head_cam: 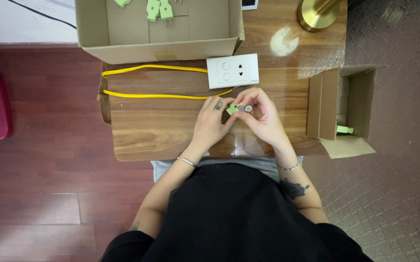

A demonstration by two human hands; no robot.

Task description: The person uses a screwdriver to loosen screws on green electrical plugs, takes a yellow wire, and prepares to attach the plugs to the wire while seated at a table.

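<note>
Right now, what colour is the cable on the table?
Yellow cable, clearest in the head view.

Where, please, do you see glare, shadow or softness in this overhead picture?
Head view: a bright glare patch lies on the brown wooden table beside the round brass lamp base; the hands cast soft shadow toward the table's near edge; the small green part they pinch is too small to resolve; lighting is otherwise even.
</note>
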